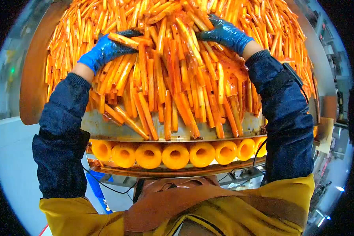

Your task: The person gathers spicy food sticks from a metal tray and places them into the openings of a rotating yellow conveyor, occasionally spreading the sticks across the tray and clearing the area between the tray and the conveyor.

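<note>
A big heap of glossy orange-red sticks [161, 78] covers a metal table [240, 129]. My left hand [108, 49], in a blue glove smeared with sauce, rests on the heap's left part, its fingers spread and partly hidden among the sticks; one stick lies across it near the thumb. On the right, my right hand [226, 35], in a wet dark-blue glove, has its thumb and fingers apart around the side of a raised clump of sticks. Between both hands the sticks are piled highest. Several stick ends hang toward the table's near edge.
Below the near edge runs a row of several yellow-orange rollers [175, 156] with hollow centres. A raised metal side wall [33, 82] bounds the heap at left. Thin black cables hang near the lower edge. A brown apron [177, 204] covers my torso.
</note>
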### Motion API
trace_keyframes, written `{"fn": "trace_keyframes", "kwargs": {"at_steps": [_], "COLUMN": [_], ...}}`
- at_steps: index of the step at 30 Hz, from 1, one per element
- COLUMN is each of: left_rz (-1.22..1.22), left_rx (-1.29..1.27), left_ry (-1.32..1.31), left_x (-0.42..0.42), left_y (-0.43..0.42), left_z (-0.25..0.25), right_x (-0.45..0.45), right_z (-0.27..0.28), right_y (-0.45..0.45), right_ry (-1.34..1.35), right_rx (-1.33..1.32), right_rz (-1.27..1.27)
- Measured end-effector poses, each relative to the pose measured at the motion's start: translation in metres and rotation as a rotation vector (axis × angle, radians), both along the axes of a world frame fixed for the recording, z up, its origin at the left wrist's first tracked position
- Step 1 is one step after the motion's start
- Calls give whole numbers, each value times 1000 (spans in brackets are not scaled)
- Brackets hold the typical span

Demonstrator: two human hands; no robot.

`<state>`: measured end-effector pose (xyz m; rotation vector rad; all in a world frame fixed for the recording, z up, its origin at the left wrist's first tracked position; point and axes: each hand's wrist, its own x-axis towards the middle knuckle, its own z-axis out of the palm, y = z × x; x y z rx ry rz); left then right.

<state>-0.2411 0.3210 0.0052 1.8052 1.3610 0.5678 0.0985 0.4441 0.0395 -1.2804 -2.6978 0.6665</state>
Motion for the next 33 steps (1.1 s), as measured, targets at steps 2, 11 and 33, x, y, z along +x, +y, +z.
{"fn": "trace_keyframes", "kwargs": {"at_steps": [2,11,33], "left_rz": [23,188,185], "left_rx": [32,34,248], "left_ry": [53,327,500], "left_x": [0,33,216], "left_y": [-8,-52,15], "left_z": [-10,26,31], "right_x": [5,70,189], "right_z": [7,26,-40], "right_y": [-17,-74,-88], "right_ry": [-95,-24,-138], "right_rx": [19,31,322], "right_rz": [41,94,-105]}}
